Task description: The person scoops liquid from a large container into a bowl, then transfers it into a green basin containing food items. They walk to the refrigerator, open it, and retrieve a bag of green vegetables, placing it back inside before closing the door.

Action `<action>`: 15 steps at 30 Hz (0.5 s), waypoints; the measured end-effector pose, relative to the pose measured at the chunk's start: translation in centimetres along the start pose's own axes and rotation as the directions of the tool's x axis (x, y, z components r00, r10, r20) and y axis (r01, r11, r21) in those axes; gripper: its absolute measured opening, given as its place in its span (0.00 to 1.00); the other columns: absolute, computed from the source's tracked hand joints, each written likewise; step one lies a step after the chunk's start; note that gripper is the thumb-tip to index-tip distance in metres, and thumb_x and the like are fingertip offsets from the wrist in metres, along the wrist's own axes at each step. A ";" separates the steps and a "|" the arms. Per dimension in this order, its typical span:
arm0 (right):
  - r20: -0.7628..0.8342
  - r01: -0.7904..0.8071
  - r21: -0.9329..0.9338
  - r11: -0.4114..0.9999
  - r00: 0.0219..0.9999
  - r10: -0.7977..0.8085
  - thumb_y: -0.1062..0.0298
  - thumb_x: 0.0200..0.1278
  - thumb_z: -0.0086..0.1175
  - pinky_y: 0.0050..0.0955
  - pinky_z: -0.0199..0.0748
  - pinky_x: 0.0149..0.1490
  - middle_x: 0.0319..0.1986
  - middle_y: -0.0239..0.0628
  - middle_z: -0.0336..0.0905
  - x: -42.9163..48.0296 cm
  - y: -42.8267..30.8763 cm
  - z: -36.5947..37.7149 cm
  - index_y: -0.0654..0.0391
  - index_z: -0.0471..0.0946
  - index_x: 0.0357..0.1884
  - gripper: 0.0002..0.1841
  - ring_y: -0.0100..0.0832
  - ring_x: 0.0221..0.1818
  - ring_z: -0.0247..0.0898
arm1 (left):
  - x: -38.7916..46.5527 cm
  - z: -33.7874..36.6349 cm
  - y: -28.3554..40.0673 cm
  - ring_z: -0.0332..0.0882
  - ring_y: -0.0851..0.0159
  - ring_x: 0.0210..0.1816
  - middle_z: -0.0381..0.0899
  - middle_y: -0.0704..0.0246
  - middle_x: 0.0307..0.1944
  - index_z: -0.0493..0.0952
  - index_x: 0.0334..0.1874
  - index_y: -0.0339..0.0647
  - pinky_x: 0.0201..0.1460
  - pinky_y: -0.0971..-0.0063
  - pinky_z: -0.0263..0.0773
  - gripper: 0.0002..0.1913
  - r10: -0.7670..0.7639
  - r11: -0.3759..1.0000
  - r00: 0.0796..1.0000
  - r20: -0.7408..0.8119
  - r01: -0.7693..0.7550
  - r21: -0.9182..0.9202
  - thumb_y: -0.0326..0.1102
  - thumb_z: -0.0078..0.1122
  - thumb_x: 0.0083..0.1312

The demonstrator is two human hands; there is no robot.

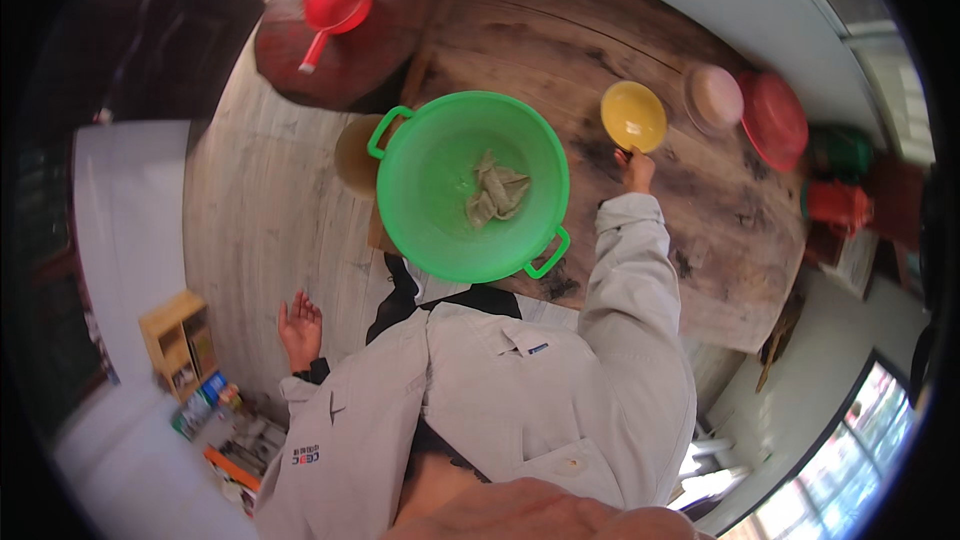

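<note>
My right hand (637,171) reaches over the wooden table and grips the near rim of a yellow bowl (634,116). To its left, a large green plastic basin (397,217) with two loop handles sits at the table's left edge. A crumpled beige cloth (499,191) lies inside, apparently in shallow water. Down at the lower left, my left hand (301,330) hangs away from the table, palm up and fingers apart, holding nothing.
A red plastic dipper (337,4) rests on a dark round surface (285,67). Along the right side of the wooden table (720,240) stand a pale pink bowl (716,96), a red basin (776,124) and a red jug-like container (836,206). A wooden shelf unit (176,345) is at lower left.
</note>
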State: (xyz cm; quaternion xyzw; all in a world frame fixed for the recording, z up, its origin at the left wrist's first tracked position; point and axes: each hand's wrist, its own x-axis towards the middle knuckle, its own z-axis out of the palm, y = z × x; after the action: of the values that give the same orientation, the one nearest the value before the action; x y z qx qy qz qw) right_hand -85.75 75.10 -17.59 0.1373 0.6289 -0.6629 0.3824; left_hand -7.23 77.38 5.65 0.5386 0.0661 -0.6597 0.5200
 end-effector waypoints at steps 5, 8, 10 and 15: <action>0.127 -0.067 -0.219 0.973 0.987 0.097 0.56 0.76 0.52 0.33 0.83 0.46 0.40 0.45 0.82 0.8 -0.7 -0.8 0.68 0.76 0.51 0.20 0.38 0.40 0.82 | -1.6 -2.0 -1.9 0.79 0.65 0.44 0.83 0.64 0.44 0.77 0.58 0.32 0.56 0.71 0.74 0.23 0.042 0.999 0.999 0.011 -0.042 -0.025 0.48 0.53 0.75; 0.077 -0.032 -0.384 0.923 0.995 0.067 0.35 0.67 0.56 0.37 0.79 0.53 0.54 0.55 0.77 -0.7 -2.3 -3.0 0.70 0.69 0.64 0.43 0.44 0.50 0.78 | -1.8 -2.6 -1.6 0.80 0.65 0.46 0.83 0.62 0.46 0.76 0.59 0.31 0.55 0.71 0.75 0.24 0.054 0.997 0.998 0.021 -0.053 -0.055 0.47 0.53 0.75; -0.053 0.029 -0.466 0.884 0.997 -0.060 0.34 0.66 0.57 0.40 0.80 0.54 0.54 0.57 0.75 -2.1 -3.6 -4.6 0.73 0.68 0.65 0.46 0.48 0.52 0.77 | -1.6 -3.3 -1.0 0.80 0.64 0.46 0.83 0.62 0.47 0.76 0.60 0.31 0.55 0.71 0.75 0.24 0.055 0.998 0.998 0.014 -0.055 -0.033 0.48 0.52 0.76; 0.093 0.277 -0.550 0.788 0.958 -0.273 0.44 0.72 0.54 0.34 0.76 0.57 0.58 0.48 0.76 -9.6 -7.7 -3.7 0.69 0.75 0.61 0.33 0.40 0.55 0.77 | 0.8 -6.1 0.2 0.82 0.63 0.48 0.83 0.60 0.51 0.75 0.63 0.36 0.58 0.68 0.74 0.27 0.028 0.993 0.993 0.118 -0.041 0.108 0.54 0.47 0.77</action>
State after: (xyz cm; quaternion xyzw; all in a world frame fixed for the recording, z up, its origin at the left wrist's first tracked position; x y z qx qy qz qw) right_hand -85.64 81.17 -6.28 -0.0758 0.8061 -0.4997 0.3078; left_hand -3.04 80.74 2.65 0.5281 -0.0104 -0.6835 0.5038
